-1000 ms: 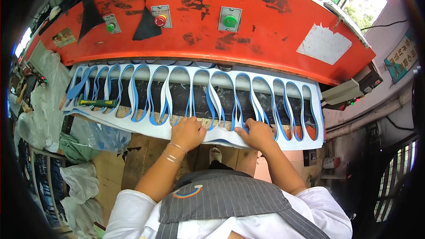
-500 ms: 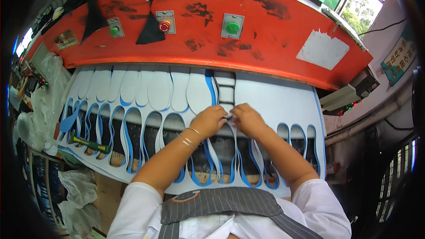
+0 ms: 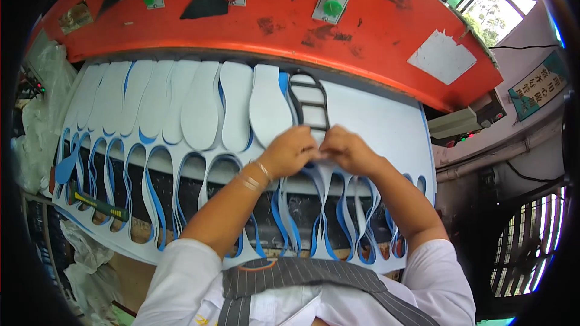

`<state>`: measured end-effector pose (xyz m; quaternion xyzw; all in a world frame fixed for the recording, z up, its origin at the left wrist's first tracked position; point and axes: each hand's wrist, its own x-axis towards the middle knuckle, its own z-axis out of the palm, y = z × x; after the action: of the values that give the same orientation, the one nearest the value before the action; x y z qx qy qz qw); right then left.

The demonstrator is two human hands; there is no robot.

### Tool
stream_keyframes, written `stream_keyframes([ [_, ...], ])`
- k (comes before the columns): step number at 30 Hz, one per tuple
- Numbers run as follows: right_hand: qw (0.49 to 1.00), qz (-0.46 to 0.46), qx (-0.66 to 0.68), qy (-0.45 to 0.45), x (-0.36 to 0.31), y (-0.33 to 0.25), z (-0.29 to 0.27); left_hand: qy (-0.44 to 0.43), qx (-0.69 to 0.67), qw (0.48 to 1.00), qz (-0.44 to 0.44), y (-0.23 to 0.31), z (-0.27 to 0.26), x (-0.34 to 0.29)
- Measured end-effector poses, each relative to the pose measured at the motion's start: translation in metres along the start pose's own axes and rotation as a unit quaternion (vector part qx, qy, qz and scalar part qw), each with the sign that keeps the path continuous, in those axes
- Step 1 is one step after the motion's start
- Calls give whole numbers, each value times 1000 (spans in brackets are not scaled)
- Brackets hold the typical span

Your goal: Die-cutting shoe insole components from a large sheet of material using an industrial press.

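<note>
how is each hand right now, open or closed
Left hand: curled at the near end of the black frame; grip unclear.
Right hand: curled close beside the left; grip unclear.

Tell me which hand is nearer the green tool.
Left. The left hand is ahead and to the right of the green tool; the right hand is farther right, beyond the left. Both are at the black die's near end.

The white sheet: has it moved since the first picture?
Yes: the white sheet has come toward the person; more of it now shows in front of the red machine.
</note>
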<state>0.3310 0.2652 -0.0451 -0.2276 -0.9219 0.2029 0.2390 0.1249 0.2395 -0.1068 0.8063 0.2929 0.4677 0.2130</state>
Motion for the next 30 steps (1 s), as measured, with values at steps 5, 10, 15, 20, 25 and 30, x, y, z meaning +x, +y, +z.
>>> stream_keyframes([
  [5,966,57,-138,-213,17,32,12,-33,44,995,-84,-11,32,-48],
  [10,909,-73,-367,-184,85,58,15,11,93,992,-83,-7,32,-46],
  [15,874,-230,-373,-211,96,75,26,100,101,989,-31,-2,38,-39],
  [20,917,-288,-256,-103,78,96,5,9,41,975,-217,-4,42,-38],
  [25,911,-310,-177,205,84,49,-85,-102,232,932,-259,23,39,-18],
  [30,928,-251,-259,-88,49,89,-43,-32,181,945,-271,25,63,-24],
])
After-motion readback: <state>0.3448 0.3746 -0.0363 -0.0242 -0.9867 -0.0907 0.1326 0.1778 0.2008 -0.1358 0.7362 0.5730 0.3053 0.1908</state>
